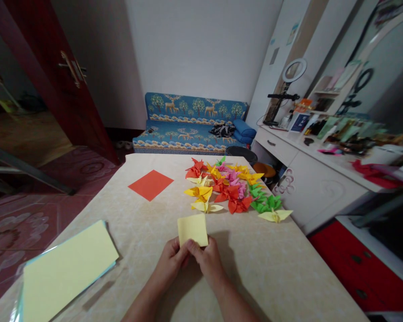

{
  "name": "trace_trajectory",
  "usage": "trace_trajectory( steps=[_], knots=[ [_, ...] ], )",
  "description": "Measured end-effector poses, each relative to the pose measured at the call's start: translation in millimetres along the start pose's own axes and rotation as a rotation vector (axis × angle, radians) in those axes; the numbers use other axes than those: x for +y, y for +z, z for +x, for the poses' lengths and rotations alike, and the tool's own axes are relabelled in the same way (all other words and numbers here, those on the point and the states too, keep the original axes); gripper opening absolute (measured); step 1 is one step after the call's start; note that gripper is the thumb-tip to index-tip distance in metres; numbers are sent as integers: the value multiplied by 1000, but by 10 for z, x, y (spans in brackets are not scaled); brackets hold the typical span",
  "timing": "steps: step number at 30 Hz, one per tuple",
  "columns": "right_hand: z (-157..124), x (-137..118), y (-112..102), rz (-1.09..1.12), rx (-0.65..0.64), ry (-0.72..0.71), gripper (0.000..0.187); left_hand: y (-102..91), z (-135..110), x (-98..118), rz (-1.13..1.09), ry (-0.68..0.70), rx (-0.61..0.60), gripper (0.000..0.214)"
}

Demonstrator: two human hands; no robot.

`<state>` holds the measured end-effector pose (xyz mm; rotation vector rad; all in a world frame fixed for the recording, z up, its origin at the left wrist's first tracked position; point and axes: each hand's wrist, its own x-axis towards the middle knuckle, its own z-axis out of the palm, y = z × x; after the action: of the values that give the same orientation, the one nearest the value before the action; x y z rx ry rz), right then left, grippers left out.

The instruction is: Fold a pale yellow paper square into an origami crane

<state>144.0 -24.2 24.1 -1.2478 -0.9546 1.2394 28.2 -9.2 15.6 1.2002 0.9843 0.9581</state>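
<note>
A small folded square of pale yellow paper (192, 228) is held upright just above the beige table (275, 268). My left hand (169, 260) pinches its lower left edge. My right hand (206, 259) pinches its lower right edge, and the fingertips of the two hands meet under the paper. Beyond the paper lies a heap of folded paper cranes (231, 188) in red, yellow, pink and green. A flat red paper square (151, 184) lies to the left of the heap.
A stack of pale yellow sheets (65, 268) lies at the table's near left corner. A white dresser (309, 179) crowded with bottles and a ring light (294, 70) stands to the right. A blue patterned sofa (188, 129) is behind the table, an open dark red door (53, 71) at left.
</note>
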Motion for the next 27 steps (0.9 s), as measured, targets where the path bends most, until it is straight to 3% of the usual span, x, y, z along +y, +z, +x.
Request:
trace_trajectory(
  steps=[8,11,14,15,17,19,23,27],
  knots=[
    [50,1,-53,-54,13,-97,31,29,-32,30,0,29,88,46],
    [126,19,-184,-53,95,-113,39,-8,-25,33,-39,-8,147,46],
    [173,53,-266,118,237,-142,44,-46,-8,42,-133,-17,272,45],
    [174,66,-256,140,197,-152,43,-52,0,46,-155,-3,308,44],
    [150,90,-175,100,-2,-110,37,-53,14,52,-176,26,330,41],
    [108,106,-44,75,-96,-121,34,-39,19,60,-183,34,322,39],
    [32,82,148,17,-109,-135,31,-6,-1,85,-204,35,232,40],
    [9,58,153,-24,-85,-152,28,-7,-20,82,-179,43,150,42]
  ],
)
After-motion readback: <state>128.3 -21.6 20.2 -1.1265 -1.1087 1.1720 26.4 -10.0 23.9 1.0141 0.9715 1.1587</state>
